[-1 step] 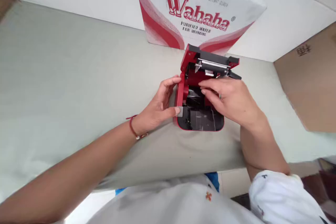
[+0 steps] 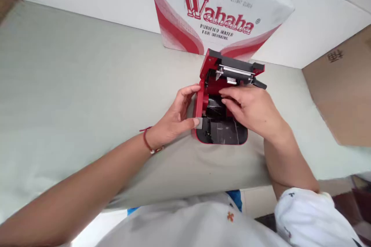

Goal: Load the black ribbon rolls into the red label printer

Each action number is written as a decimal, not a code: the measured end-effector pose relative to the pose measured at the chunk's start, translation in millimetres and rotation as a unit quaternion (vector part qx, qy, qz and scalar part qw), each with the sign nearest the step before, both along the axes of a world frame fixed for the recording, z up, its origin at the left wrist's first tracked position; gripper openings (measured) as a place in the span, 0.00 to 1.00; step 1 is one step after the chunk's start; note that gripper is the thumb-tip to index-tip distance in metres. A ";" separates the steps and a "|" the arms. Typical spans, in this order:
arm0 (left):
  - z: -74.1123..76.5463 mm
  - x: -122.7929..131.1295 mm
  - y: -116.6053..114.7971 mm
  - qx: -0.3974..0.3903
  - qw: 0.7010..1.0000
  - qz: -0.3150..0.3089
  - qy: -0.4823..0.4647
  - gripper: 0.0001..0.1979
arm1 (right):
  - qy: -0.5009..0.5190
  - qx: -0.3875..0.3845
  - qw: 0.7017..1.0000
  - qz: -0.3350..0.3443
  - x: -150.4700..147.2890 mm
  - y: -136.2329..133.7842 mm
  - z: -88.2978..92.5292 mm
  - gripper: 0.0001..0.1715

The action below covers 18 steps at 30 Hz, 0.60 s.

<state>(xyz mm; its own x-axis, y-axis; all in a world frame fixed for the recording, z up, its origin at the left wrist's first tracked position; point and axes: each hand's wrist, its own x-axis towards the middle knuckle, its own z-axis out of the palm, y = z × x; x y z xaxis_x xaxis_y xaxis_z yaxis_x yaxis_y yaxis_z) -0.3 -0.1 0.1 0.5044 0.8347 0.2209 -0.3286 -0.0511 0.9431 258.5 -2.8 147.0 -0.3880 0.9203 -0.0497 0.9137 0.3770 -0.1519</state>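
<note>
A small red printer [image 2: 223, 133] with a black inside stands on the pale table [image 2: 72, 85], its lid [image 2: 234, 70] tipped up and back. My left hand [image 2: 174, 117] grips the printer's left side, thumb at the front left corner and fingers on the upper left wall. My right hand [image 2: 255, 112] comes from the right, with its fingers curled down into the open compartment on a shiny black roll [image 2: 214, 104]. How firmly the fingers hold the roll is hidden.
A white and red Wahaha water carton [image 2: 220, 15] stands right behind the printer against the white wall. A brown cardboard box [image 2: 342, 92] is at the right. The table's front edge runs just below my forearms.
My right hand has shifted very slightly inside the compartment. Nothing else has visibly moved.
</note>
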 end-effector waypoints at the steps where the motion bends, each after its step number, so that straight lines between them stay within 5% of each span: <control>1: 0.0 -0.2 0.0 0.001 1.000 0.001 0.001 0.43 | -0.008 -0.003 1.000 0.002 -1.7 1.4 -2.3 0.22; 8: -3.6 0.8 0.9 0.010 1.000 -0.002 -0.002 0.43 | -0.092 -0.048 0.993 0.060 -11.5 4.5 0.4 0.23; 18: -0.4 1.7 1.4 0.012 1.000 -0.002 0.002 0.43 | -0.103 -0.083 0.991 0.020 -14.2 8.5 5.5 0.17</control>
<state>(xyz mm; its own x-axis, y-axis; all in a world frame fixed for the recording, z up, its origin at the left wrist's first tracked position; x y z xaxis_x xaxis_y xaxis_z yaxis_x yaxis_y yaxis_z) 1.4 1.3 -0.2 0.5091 0.8270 0.2386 -0.3249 -0.0720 0.9430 244.3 5.7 152.5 -0.3894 0.8774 -0.2800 0.9168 0.3985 -0.0264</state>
